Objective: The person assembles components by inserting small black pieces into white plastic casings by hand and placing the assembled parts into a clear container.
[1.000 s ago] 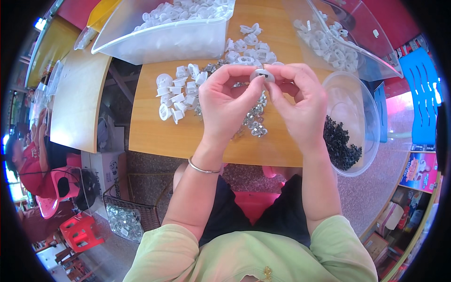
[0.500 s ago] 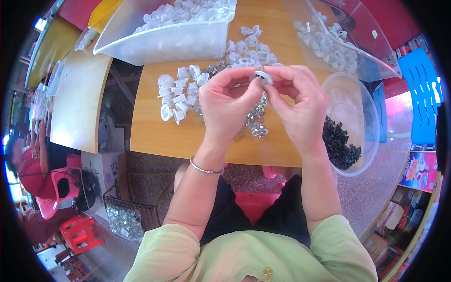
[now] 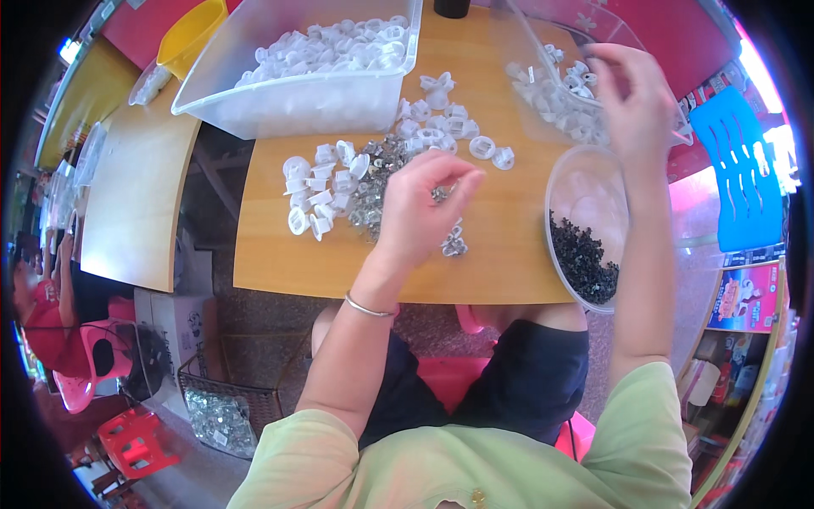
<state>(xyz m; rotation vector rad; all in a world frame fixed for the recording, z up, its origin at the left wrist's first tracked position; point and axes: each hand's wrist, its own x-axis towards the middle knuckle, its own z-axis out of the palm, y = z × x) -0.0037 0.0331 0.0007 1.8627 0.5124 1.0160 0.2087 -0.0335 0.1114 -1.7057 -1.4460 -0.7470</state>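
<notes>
Head view: left hand (image 3: 421, 197) fingers are pinched narrow over small shiny metal clips (image 3: 373, 182); one should be lifted singly. Right hand (image 3: 634, 102) fingers hang loosely spread over the clear plastic bin (image 3: 551, 34).

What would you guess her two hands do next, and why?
Probably the left hand pinches one small metal piece from the metal pile under its fingertips, while the right hand lifts out of the clear tray of white plastic caps. Both hands hover over loose parts; whether either holds one is unclear.
</notes>
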